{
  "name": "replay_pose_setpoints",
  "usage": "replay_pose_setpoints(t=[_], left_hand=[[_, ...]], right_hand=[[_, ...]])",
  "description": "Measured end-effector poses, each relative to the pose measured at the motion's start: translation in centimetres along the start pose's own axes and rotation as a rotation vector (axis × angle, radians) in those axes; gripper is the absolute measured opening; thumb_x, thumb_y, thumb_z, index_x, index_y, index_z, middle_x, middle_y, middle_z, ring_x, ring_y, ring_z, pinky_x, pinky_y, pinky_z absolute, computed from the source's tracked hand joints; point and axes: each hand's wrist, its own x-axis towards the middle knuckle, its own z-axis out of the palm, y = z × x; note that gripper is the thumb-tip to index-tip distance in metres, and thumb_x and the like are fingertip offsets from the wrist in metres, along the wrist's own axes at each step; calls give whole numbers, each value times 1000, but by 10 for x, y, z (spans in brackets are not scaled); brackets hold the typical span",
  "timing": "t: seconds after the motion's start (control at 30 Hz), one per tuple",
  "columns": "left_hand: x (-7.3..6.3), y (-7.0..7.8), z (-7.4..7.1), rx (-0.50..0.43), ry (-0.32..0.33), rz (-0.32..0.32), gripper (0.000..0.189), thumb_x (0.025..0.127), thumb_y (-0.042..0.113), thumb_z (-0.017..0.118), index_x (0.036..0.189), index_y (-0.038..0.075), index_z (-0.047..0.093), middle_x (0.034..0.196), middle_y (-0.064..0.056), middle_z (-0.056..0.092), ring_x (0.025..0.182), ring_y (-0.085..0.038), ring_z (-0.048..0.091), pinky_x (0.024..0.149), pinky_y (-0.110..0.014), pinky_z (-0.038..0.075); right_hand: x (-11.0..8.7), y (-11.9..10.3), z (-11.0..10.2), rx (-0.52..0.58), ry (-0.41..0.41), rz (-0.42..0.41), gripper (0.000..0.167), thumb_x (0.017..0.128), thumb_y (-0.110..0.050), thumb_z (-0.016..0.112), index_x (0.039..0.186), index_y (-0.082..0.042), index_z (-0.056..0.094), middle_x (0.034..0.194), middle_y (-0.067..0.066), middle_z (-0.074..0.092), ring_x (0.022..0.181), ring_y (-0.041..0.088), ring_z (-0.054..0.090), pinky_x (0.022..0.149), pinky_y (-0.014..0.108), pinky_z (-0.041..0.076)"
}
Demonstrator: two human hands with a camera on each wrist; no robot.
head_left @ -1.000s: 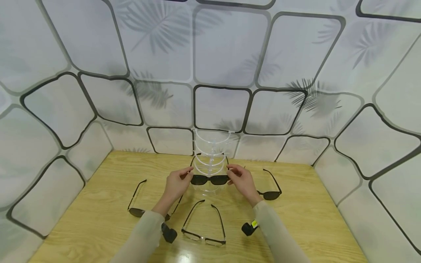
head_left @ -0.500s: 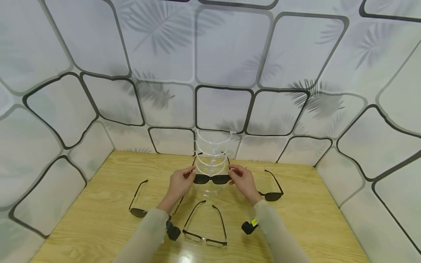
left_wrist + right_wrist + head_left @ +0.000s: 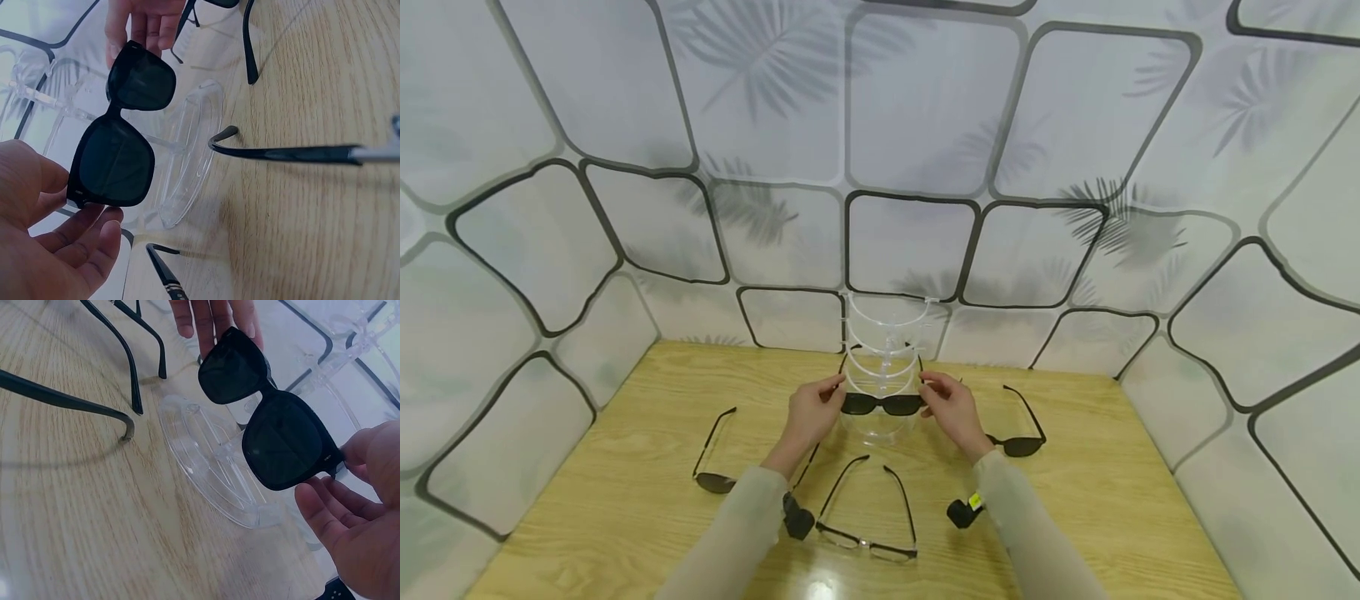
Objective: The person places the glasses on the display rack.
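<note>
Black sunglasses (image 3: 880, 405) are held level at the lower part of a clear tiered display stand (image 3: 885, 367), lenses toward me. My left hand (image 3: 814, 413) pinches their left hinge corner between thumb and fingers. At the opposite corner my right hand (image 3: 953, 410) grips the frame the same way. Both temples run back past the sides of the stand. In the left wrist view the dark lenses (image 3: 117, 161) hang in front of the stand, above its clear curved base (image 3: 194, 156). The right wrist view shows the right thumb and fingers at the frame's end (image 3: 334, 464).
Clear-lens eyeglasses (image 3: 867, 546) lie unfolded on the wooden table (image 3: 625, 533) in front of the stand. Dark-lensed glasses (image 3: 715, 482) lie to the left, partly behind the left sleeve. Another pair of sunglasses (image 3: 1022, 447) lies to the right. A patterned backdrop (image 3: 910, 242) surrounds the table.
Almost nothing differs. Both hands keep hold of the sunglasses at the stand; the whole head view has shifted slightly.
</note>
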Motion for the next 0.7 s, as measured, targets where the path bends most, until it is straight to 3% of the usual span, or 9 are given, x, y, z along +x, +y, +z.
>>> replay_pose_setpoints(t=[0.27, 0.7], left_hand=[[1, -1, 1, 0, 3, -3, 34, 104, 17, 63, 135, 6, 73, 124, -18, 76, 111, -33, 72, 91, -49, 58], [1, -2, 4, 15, 15, 13, 33, 102, 13, 63, 132, 4, 74, 119, -19, 78, 106, -32, 73, 89, -48, 59]], right_hand=[[4, -4, 2, -27, 11, 89, 33, 105, -9, 65, 135, 3, 67, 115, 28, 71, 73, 32, 73, 76, 49, 64], [6, 0, 3, -25, 17, 92, 32, 103, -6, 66, 133, 4, 68, 113, 28, 71, 73, 35, 73, 76, 50, 63]])
